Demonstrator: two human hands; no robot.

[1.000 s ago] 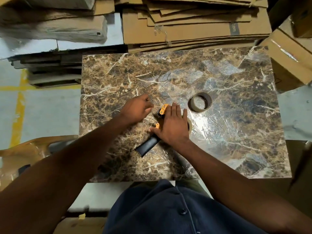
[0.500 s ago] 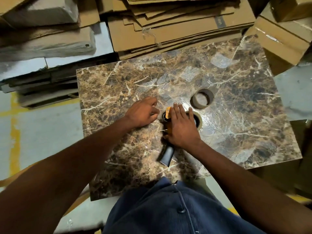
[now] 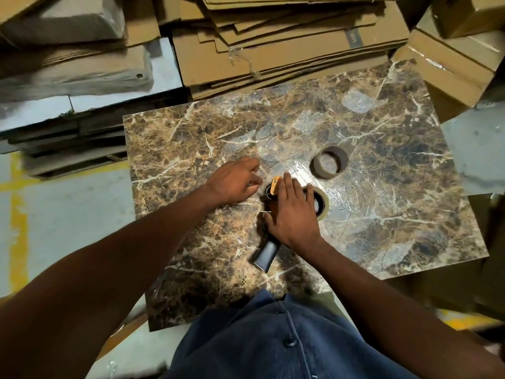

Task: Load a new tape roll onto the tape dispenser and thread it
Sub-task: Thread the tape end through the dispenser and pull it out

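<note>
A tape dispenser with a black handle and orange front parts lies flat on the brown marble slab. A tan tape roll sits on the dispenser, mostly covered. My right hand presses flat on the dispenser and roll, fingers together. My left hand rests on the slab just left of the dispenser's orange front end, fingers curled toward it; what they pinch is hidden. An empty cardboard tape core stands apart on the slab, up and to the right.
Stacks of flattened cardboard lie beyond the slab's far edge. Cardboard boxes crowd the right corner. Wrapped bundles sit at the left. Grey floor with yellow lines lies left of the slab.
The view shifted as my head moved. The dispenser's handle swung from pointing lower left to nearer straight down. My right hand stayed pressed on it, and my left hand stayed beside its front.
</note>
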